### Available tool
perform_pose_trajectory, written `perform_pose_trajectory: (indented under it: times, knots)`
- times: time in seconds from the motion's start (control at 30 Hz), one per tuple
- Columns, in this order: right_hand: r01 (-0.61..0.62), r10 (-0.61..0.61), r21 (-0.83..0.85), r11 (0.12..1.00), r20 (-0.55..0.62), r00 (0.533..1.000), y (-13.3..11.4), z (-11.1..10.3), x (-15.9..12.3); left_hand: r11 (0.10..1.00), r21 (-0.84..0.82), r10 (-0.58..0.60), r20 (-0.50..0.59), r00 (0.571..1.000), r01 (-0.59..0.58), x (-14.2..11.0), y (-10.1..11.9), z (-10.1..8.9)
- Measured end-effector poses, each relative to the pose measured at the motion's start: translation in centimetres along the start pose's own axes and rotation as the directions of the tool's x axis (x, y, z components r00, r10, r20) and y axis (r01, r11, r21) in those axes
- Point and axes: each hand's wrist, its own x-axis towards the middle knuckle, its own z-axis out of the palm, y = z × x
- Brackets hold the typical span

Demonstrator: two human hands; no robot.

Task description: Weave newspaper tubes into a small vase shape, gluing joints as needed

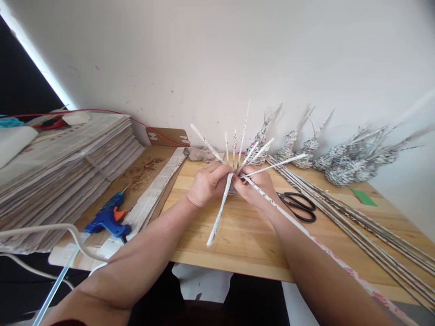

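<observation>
Pinching with left grip (pixel 208 183) and right grip (pixel 255 184) at the hub of a paper-rod weaving (pixel 229 184), between both, splayed above and below.

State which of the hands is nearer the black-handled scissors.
Right. The right hand is just left of the scissors; the left hand is farther left, across the splayed paper tubes.

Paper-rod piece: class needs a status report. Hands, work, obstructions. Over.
Left hand and right hand closed on paper-rod piece. Its rods fan outward, ends free. Scissors lie beside the right forearm, seemingly not in the way.
</observation>
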Motion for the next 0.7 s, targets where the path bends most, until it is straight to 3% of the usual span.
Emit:
perform_pose_trajectory:
  times: [0.13,0.3,0.57,0.7]
  knots:
    - [-0.106,0.102,0.101,0.989,0.036,0.994,0.01,0.08,-0.02,0.996,-0.083,0.012,-0.020,1.000,-0.014,-0.04,-0.24,-0.10]
    - [-0.181,0.177,0.106,0.978,0.051,0.983,0.13,0.31,-0.09,0.992,-0.123,-0.030,-0.005,1.000,0.029,-0.43,-0.70,0.11]
    - [-0.166,0.164,0.093,0.982,0.026,0.986,0.53,0.71,-0.23,0.989,-0.088,-0.114,0.048,0.992,0.118,-0.83,-0.75,0.22]
    - [-0.087,0.086,0.070,0.994,0.012,0.996,0.45,0.76,-0.28,0.992,-0.045,-0.120,0.026,0.992,0.122,-0.65,-0.54,0.11]
